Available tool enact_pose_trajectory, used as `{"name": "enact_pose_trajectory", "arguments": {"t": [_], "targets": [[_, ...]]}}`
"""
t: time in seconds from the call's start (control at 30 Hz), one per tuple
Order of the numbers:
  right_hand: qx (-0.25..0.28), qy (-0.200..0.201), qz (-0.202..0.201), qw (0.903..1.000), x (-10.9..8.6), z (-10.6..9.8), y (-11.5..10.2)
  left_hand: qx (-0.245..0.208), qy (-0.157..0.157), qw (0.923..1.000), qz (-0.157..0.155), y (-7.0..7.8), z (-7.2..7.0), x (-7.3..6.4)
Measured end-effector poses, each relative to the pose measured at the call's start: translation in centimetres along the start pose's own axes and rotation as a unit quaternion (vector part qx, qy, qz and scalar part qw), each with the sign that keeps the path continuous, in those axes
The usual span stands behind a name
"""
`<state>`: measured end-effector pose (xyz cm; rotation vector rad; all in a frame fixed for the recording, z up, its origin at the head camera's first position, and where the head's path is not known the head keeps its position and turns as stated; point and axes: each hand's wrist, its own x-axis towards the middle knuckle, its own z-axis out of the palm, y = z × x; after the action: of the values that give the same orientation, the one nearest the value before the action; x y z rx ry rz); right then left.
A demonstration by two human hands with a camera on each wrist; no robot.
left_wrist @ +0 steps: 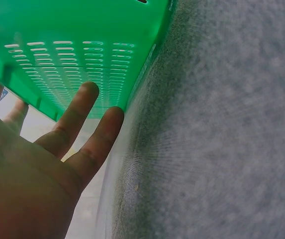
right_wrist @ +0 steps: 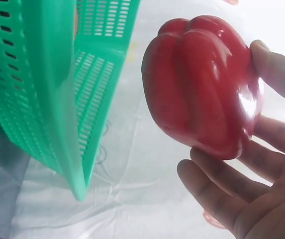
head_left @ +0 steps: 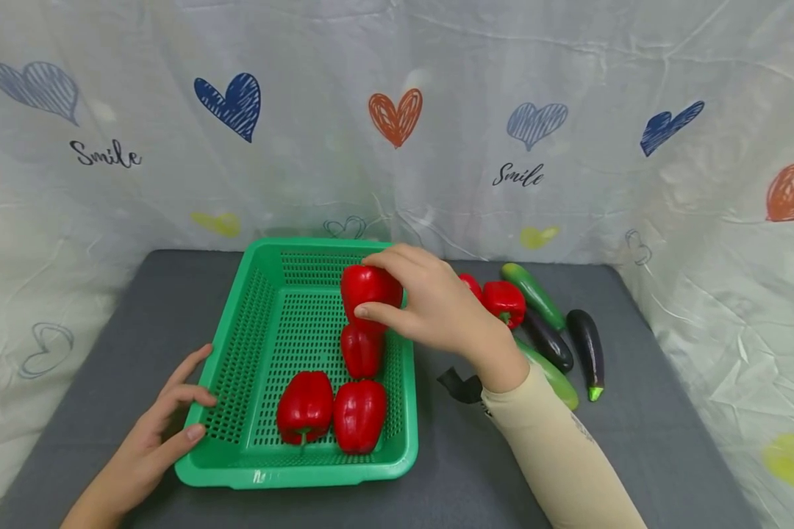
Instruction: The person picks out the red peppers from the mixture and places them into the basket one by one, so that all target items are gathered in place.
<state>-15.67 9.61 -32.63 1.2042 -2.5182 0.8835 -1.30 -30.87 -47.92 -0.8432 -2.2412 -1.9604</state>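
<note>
My right hand (head_left: 437, 301) grips a red bell pepper (head_left: 370, 286) over the right back part of a green basket (head_left: 291, 476). In the right wrist view, the thumb is on one side of this pepper (right_wrist: 202, 89) and the fingers are on the other, beside the basket wall (right_wrist: 52, 89). Three more red bell peppers (head_left: 360, 416) lie inside, along the basket's right side and front. My left hand (head_left: 148, 433) touches the basket's left rim with spread fingers. Seen from the left wrist, its extended fingers (left_wrist: 72, 119) lie against the slotted outer wall (left_wrist: 67, 55).
Right of the basket, two red bell peppers (head_left: 505, 303) lie with a green cucumber (head_left: 534, 294), dark eggplants (head_left: 585, 349) and another long green vegetable (head_left: 552, 378), partly behind the right sleeve. A black strap (head_left: 459, 386) shows near the right wrist. A heart-printed sheet (head_left: 304, 184) hangs behind the grey table (head_left: 192, 294).
</note>
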Motion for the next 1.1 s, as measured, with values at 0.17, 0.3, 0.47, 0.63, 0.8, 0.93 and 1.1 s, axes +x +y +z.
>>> {"name": "enact_pose_trajectory", "arguments": {"t": [0.17,0.3,0.47,0.63,0.8,0.93,1.1], "targets": [[0.012,-0.015,0.018,0.9997,0.6,0.5,-0.1,0.000,0.001,1.0000,0.007,0.0,0.0,0.0],[0.024,-0.026,0.035,0.9988,1.2,1.1,-0.1,0.001,0.002,1.0000,0.000,0.0,0.0,0.0],[0.033,-0.040,0.059,0.9969,1.9,1.7,-0.2,0.004,0.000,1.0000,0.003,-0.1,-0.1,-0.1],[0.037,-0.053,0.084,0.9944,2.5,2.2,-0.5,0.007,-0.001,1.0000,0.002,0.0,0.0,-0.1],[0.034,-0.065,0.097,0.9926,2.9,2.6,-0.8,0.012,0.000,0.9998,-0.013,0.3,0.0,0.0],[0.026,-0.068,0.094,0.9929,3.3,2.9,-0.8,0.008,-0.002,0.9999,-0.010,0.4,0.1,0.0],[0.027,-0.069,0.095,0.9928,3.7,3.2,-0.8,0.010,-0.001,0.9999,-0.001,0.3,0.1,0.1]]}}
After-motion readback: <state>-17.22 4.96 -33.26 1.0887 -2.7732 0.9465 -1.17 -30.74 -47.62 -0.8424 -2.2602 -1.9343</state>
